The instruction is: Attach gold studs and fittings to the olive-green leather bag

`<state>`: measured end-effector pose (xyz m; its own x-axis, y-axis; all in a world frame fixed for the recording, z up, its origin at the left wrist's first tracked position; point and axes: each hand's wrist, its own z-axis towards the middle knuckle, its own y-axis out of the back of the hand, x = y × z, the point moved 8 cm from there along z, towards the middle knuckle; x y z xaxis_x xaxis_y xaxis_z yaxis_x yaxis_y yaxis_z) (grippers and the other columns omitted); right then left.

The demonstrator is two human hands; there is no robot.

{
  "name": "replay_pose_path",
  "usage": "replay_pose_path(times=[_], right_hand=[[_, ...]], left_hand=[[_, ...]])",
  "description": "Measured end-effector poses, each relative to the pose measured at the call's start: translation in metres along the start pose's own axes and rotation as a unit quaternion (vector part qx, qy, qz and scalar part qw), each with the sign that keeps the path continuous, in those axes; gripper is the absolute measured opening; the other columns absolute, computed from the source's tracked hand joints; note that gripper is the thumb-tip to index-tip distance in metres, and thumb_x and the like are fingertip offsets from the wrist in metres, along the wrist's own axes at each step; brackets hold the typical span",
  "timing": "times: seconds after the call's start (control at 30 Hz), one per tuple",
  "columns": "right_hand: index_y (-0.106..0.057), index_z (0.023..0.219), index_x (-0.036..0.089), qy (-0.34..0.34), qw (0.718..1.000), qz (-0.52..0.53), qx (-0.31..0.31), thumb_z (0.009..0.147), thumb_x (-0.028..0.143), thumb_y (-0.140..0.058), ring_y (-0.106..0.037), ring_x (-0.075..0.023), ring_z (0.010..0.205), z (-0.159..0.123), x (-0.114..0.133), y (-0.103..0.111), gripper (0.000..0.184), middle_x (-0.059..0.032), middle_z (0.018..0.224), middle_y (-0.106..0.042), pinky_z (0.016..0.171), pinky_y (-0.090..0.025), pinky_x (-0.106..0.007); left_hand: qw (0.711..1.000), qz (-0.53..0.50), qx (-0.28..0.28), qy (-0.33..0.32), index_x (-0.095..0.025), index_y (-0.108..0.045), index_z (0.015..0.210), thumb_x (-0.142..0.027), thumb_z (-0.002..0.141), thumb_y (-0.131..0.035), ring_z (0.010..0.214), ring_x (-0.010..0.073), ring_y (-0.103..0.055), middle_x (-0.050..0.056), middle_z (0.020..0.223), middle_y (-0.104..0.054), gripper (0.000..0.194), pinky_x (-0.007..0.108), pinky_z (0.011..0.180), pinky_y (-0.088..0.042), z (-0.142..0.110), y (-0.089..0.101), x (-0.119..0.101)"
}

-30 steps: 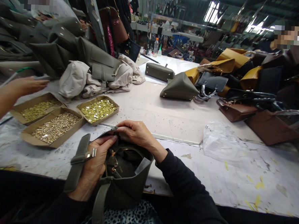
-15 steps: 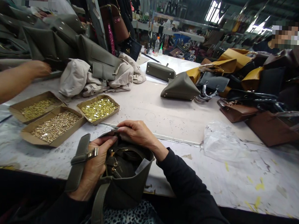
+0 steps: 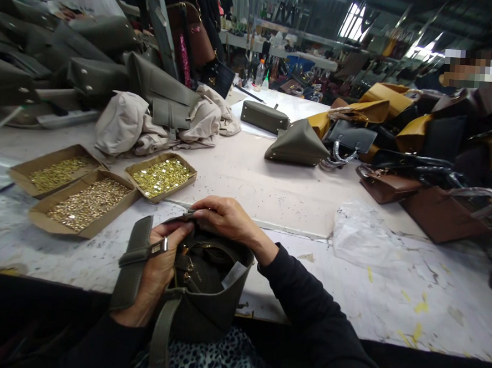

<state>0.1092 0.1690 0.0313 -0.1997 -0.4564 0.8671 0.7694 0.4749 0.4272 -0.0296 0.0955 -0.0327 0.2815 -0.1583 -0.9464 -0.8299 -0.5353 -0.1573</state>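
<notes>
My left hand (image 3: 160, 262) and right hand (image 3: 224, 217) pinch the rim (image 3: 179, 219) of the olive handbag (image 3: 209, 310), mouth open above my lap (image 3: 225, 357) beside the table (image 3: 290, 281); metal clasp (image 3: 159, 247) fitted, rim work apparently unfinished, the pinched spot largely hidden.

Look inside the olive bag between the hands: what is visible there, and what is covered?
Inside the bag, a pale tag and gold-coloured fittings show. The bottom is out of sight, and the right hand covers part of the far side.
</notes>
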Motion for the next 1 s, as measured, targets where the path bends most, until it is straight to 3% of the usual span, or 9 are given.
replay_pose_path(times=[0.17,0.3,0.5,0.57,0.67,0.77,0.87,1.0], right_hand=[[-0.078,0.106,0.019,-0.001,1.0,0.028,-0.007,0.101,0.019,-0.068,-0.071,-0.0138,0.09,-0.002,-0.002,0.0,0.011,-0.0025,0.098,-0.079,0.084,-0.051,-0.025],[-0.078,0.106,0.02,0.021,1.0,0.0,-0.017,0.1,0.019,-0.07,-0.071,-0.0139,0.089,-0.004,0.003,0.004,0.011,-0.0015,0.096,-0.079,0.083,-0.051,-0.025],[-0.078,0.107,0.02,0.031,0.999,0.029,-0.023,0.1,0.021,-0.07,-0.07,-0.0139,0.09,-0.006,0.005,0.006,0.011,-0.002,0.099,-0.078,0.084,-0.052,-0.025],[-0.078,0.107,0.019,0.045,0.998,0.035,-0.017,0.1,0.022,-0.07,-0.07,-0.0138,0.091,-0.006,0.006,0.005,0.011,-0.0026,0.1,-0.077,0.084,-0.052,-0.024],[-0.078,0.109,0.02,0.064,0.998,0.014,-0.007,0.101,0.023,-0.07,-0.07,-0.0138,0.092,-0.008,0.007,0.005,0.013,-0.0024,0.102,-0.077,0.083,-0.052,-0.024],[-0.078,0.112,0.021,0.082,0.997,-0.007,-0.008,0.101,0.023,-0.07,-0.07,-0.0132,0.091,-0.011,0.008,0.009,0.014,-0.0014,0.102,-0.076,0.082,-0.052,-0.023],[-0.076,0.114,0.021,0.096,0.995,0.005,-0.004,0.102,0.023,-0.068,-0.071,-0.013,0.093,-0.016,0.008,0.013,0.015,-0.0013,0.103,-0.076,0.084,-0.052,-0.023],[-0.072,0.119,0.02,0.069,0.998,-0.007,-0.007,0.097,0.028,-0.076,-0.07,-0.015,0.094,-0.022,0.002,0.015,0.024,-0.0027,0.107,-0.076,0.086,-0.054,-0.027]], left_hand=[[0.992,0.109,-0.028,-0.057,-0.017,-0.076,0.081,-0.044,0.058,-0.086,0.077,0.0222,-0.071,0.004,0.08,-0.077,0.037,0.034,0.078,-0.057,0.004,0.011,-0.004],[0.973,0.202,-0.019,-0.11,-0.018,-0.076,0.081,-0.047,0.066,-0.082,0.08,0.0247,-0.072,0.005,0.08,-0.077,0.034,0.035,0.079,-0.058,0.003,0.01,-0.017],[0.954,0.23,-0.031,-0.188,-0.018,-0.068,0.078,-0.049,0.072,-0.078,0.068,0.0193,-0.065,0.001,0.071,-0.068,0.033,0.031,0.067,-0.054,-0.003,0.007,-0.025],[0.929,0.254,-0.056,-0.263,-0.018,-0.066,0.084,-0.045,0.076,-0.079,0.068,0.0169,-0.062,0.0,0.075,-0.064,0.031,0.029,0.066,-0.052,-0.012,0.008,-0.035],[0.854,0.318,-0.08,-0.403,-0.017,-0.069,0.103,-0.036,0.082,-0.077,0.068,0.0132,-0.056,0.005,0.1,-0.064,0.03,0.028,0.065,-0.052,-0.031,0.004,-0.057],[0.812,0.372,-0.003,-0.449,-0.018,-0.07,0.118,-0.032,0.09,-0.069,0.08,0.0164,-0.064,0.011,0.122,-0.066,0.032,0.03,0.073,-0.055,-0.035,-0.012,-0.064],[0.811,0.398,0.091,-0.418,-0.02,-0.073,0.116,-0.032,0.093,-0.062,0.096,0.0226,-0.071,0.007,0.111,-0.075,0.028,0.033,0.087,-0.056,-0.025,-0.024,-0.057],[0.83,0.383,0.102,-0.393,-0.017,-0.076,0.104,-0.033,0.089,-0.061,0.09,0.0225,-0.072,0.006,0.096,-0.077,0.026,0.032,0.084,-0.055,-0.016,-0.026,-0.053]])
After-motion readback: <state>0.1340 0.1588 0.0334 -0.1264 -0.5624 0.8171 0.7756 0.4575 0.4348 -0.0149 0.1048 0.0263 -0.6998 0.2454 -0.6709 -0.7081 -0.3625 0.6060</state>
